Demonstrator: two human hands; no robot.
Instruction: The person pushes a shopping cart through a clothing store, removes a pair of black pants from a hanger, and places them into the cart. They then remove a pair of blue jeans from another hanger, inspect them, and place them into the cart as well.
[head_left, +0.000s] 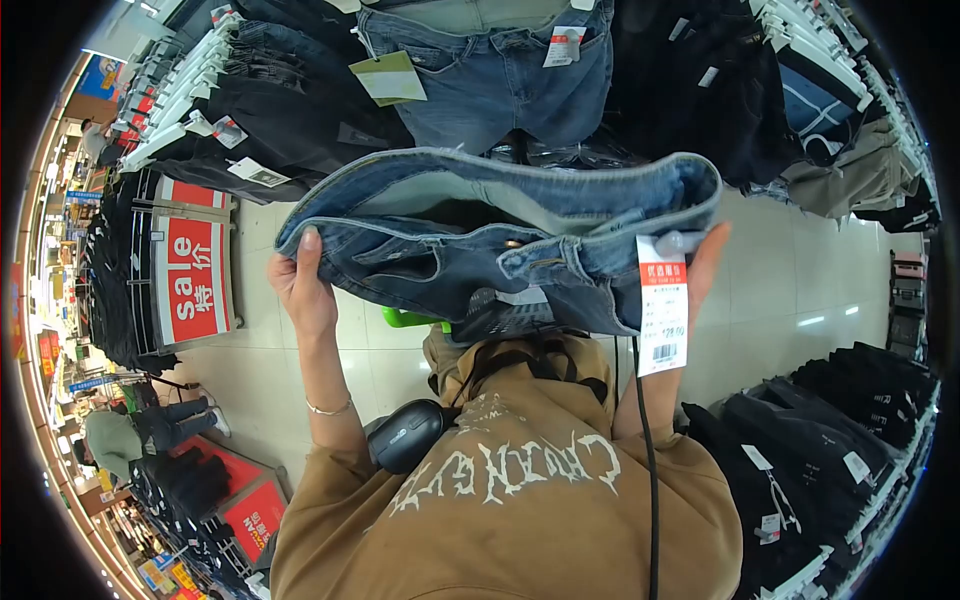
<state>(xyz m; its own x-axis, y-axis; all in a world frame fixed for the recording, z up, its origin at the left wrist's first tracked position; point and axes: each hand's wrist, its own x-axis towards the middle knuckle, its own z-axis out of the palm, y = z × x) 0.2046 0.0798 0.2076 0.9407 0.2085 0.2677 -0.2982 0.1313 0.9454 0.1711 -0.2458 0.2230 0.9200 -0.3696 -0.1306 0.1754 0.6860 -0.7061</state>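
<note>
A pair of blue denim jeans [470, 262] is stretched out sideways in front of me, its waistband gaping open at the top. My left hand [303, 280] grips the waistband's left end, thumb over the front and fingers behind. At the other end, my right hand [708, 265] holds the jeans, partly covered by the cloth and a price tag [662, 310]. That white and red tag hangs from the waistband on a pale clip. The legs drop down toward my body and are mostly hidden.
Ahead hangs another pair of blue jeans [510, 75] between dark trousers [290, 95]. More dark clothes [800, 460] hang at lower right. A red sale sign [192, 278] stands on a rack at left, and a person [140, 432] is farther down the aisle. A bright green piece [405, 318] shows below the jeans.
</note>
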